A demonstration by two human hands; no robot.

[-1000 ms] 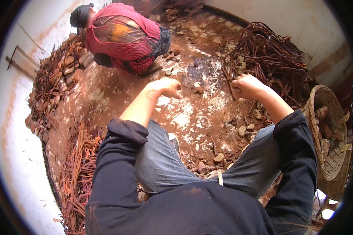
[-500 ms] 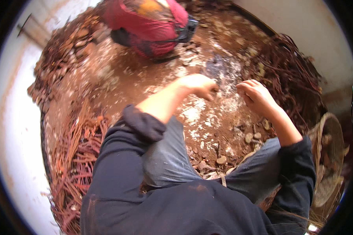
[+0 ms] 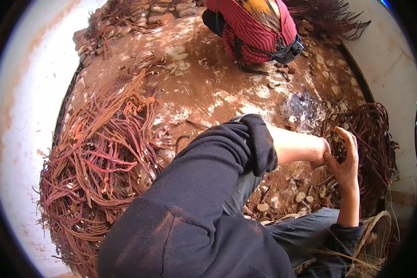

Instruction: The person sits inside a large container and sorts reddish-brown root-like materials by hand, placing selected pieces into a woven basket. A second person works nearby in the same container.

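Observation:
My left arm reaches across to the right, over the dirt-covered floor. Its hand (image 3: pixel 323 150) is bent away at the wrist, so its fingers are mostly hidden. My right hand (image 3: pixel 348 162) is raised close beside it, with thumb and forefinger apart and curved and nothing visible between them. The right thumb overlaps or touches the left hand; I cannot tell which. Just behind both hands lies a tangled heap of long, dark brown root-like strands (image 3: pixel 373 139).
A large pile of reddish-brown root-like strands (image 3: pixel 102 162) spreads on the left. Ahead crouches a person in red striped clothing (image 3: pixel 252 41). Pale cut pieces (image 3: pixel 262 207) lie near my knees. Stone-like brown lumps (image 3: pixel 160 17) line the far left; a white wall (image 3: pixel 21 139) stands beyond.
My view has swung left, bringing more of the left pile into sight. My left arm has stretched across to the right, and my hands, apart before, are now together by the dark heap.

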